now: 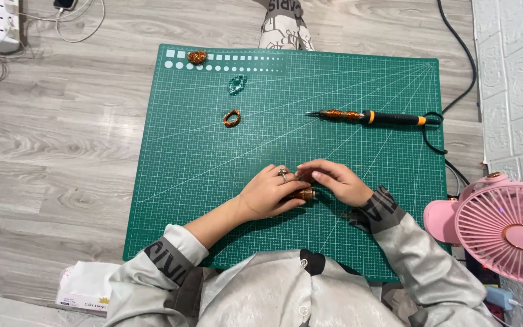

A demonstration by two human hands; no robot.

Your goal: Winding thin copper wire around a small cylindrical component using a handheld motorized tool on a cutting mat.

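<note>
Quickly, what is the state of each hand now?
Left hand: closed around a small copper wire spool.
Right hand: fingers curled, touching the same spool; its grip cannot be told.

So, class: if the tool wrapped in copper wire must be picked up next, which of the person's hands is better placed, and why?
Probably the right hand: the wire-wrapped tool lies up and to the right on the green mat, on that hand's side. The left hand is farther off and appears to hold the small copper spool.

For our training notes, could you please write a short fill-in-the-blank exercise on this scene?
1. Both hands hold a small copper wire spool over the ___ cutting mat.
2. The soldering iron has a black and ___ handle.
3. The small fan is ___.
4. The ring is on the ___ hand.

Missing: green; orange; pink; left
</note>
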